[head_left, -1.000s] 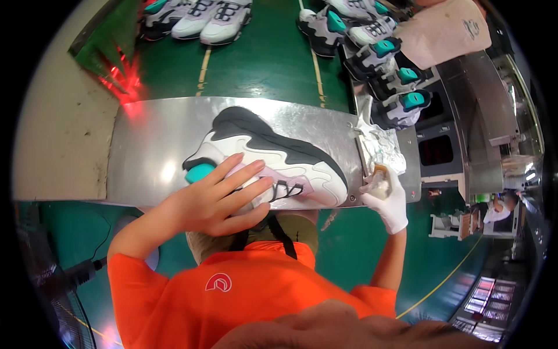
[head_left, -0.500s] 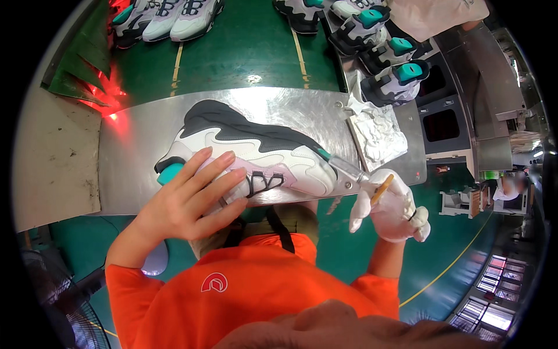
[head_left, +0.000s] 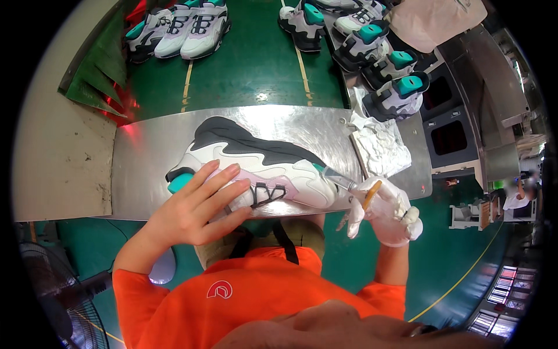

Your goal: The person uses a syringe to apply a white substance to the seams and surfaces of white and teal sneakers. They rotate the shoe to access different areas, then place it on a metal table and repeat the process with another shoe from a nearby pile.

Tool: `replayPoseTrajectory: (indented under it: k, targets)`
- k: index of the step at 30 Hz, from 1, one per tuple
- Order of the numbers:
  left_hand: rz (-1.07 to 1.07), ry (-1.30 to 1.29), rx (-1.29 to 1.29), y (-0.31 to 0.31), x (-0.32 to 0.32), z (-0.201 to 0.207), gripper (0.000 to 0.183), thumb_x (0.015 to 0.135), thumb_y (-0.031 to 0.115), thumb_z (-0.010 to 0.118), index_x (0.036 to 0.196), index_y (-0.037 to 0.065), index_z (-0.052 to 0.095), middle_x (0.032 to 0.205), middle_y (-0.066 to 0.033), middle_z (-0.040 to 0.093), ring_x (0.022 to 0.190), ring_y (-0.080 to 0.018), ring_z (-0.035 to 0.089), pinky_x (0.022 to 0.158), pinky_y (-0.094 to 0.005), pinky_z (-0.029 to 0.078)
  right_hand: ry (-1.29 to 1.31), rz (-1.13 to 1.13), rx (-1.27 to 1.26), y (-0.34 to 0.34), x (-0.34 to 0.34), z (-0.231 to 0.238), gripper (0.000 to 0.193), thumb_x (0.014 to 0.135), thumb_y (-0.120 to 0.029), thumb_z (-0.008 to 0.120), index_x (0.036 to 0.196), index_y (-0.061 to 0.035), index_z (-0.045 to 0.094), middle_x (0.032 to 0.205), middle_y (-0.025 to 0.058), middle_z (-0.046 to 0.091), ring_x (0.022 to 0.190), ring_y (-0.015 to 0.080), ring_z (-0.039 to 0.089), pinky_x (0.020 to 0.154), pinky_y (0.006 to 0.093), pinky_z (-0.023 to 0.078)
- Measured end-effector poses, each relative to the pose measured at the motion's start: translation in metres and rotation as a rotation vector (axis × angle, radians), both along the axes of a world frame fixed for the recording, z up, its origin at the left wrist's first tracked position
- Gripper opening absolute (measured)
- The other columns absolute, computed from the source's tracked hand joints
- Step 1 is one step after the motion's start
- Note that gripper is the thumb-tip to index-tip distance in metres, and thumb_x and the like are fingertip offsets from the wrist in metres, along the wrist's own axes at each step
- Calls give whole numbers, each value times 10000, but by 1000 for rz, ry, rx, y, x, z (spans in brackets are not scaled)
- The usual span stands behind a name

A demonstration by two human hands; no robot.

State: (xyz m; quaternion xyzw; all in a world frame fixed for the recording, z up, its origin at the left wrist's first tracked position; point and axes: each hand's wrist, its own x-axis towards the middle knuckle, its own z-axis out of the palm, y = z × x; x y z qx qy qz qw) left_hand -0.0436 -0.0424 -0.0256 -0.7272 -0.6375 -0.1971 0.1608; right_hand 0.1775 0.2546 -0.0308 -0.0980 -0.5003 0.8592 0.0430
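A white, lilac and black sneaker (head_left: 256,168) with a teal lining lies on its side on the metal worktable (head_left: 157,134), sole away from me, toe to the right. My left hand (head_left: 200,206) is bare; its spread fingers lie across the upper beside the black laces. In a white glove, my right hand (head_left: 386,212) is closed on a clear, syringe-like tube (head_left: 343,181). The tube's narrow end meets the toe at the sole edge. A yellowish-brown strip (head_left: 372,195) shows at the gloved fingers; I cannot tell whether it belongs to the tube.
A crumpled white cloth (head_left: 381,145) lies at the table's right. Several similar shoes (head_left: 398,96) stand beyond it. More shoes (head_left: 203,29) sit on the green surface (head_left: 250,70) at the back. A beige wall panel (head_left: 64,168) borders the left, and a fan (head_left: 64,308) stands lower left.
The whole view has shifted, so the table and shoe sit lower and slightly right. My right hand with the tube has come closer to the toe. My left hand stays on the shoe.
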Motion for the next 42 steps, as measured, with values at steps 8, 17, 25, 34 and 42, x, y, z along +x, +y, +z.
replayPoseTrajectory:
  k: [8, 17, 25, 34, 42]
  targets:
    - [87, -16, -49, 6, 17, 6, 247, 727, 95, 701, 973, 103, 676, 1185, -190, 619, 1144, -387, 589, 967, -521, 465, 96, 89, -35, 9, 1, 6, 999, 523, -458, 793, 1185, 197, 432, 879, 269, 599, 710, 361, 662, 623, 421, 568]
    - [229, 11, -75, 12, 53, 5, 263, 776, 119, 729, 1020, 88, 638, 1136, -228, 630, 1077, -436, 616, 914, -538, 491, 284, 54, -255, 17, 13, -32, 996, 523, -397, 802, 1245, 170, 415, 823, 268, 585, 701, 403, 648, 608, 408, 562]
    - [285, 47, -92, 12, 65, 1, 335, 757, 152, 785, 1042, 83, 623, 1148, -221, 620, 1089, -440, 609, 920, -539, 490, 439, 15, -442, 6, 20, -62, 983, 502, -354, 777, 1259, 159, 417, 872, 265, 594, 765, 399, 651, 666, 470, 571]
    - [263, 86, -59, 15, 63, -1, 276, 794, 165, 761, 1038, 99, 652, 1122, -225, 641, 1060, -425, 628, 887, -508, 509, 429, -140, -444, -16, 33, -62, 1007, 519, -384, 799, 1270, 159, 406, 876, 247, 593, 776, 394, 646, 638, 461, 561]
    - [251, 99, -38, 12, 64, -5, 266, 807, 161, 743, 1051, 96, 656, 1136, -224, 637, 1077, -424, 621, 891, -498, 504, 381, -239, -444, -34, 40, -53, 1019, 526, -407, 794, 1286, 146, 402, 869, 237, 587, 768, 389, 648, 653, 451, 560]
